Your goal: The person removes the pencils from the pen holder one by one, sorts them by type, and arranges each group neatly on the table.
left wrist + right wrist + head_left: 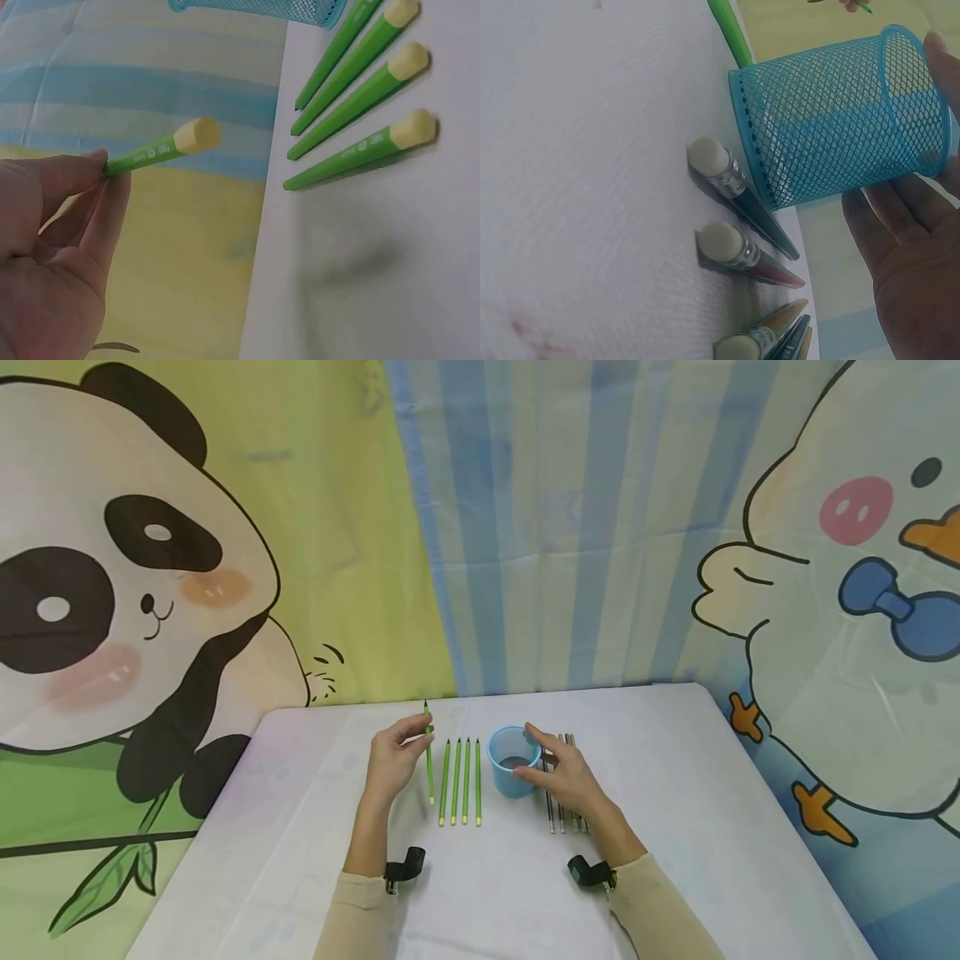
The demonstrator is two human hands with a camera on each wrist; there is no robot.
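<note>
Between thumb and fingertips, my left hand (393, 760) pinches a green pencil (430, 772), its dark point toward the back and its pale yellow end (199, 135) toward me. In the left wrist view this pencil is raised off the table. My right hand (570, 775) grips a light blue mesh pencil cup (512, 783) at the rim, thumb on the near side and fingers behind. The cup stands upright with its mouth up, and no pencils show inside it. Several green pencils (455, 783) lie side by side between the left hand and the cup.
Several thin pencils with white erasers (709, 156) and metal bands lie right of the cup, partly hidden under the right hand in the head view. The white table (262, 860) ends at a printed curtain (525, 527) behind. Each wrist wears a small black camera (406, 865).
</note>
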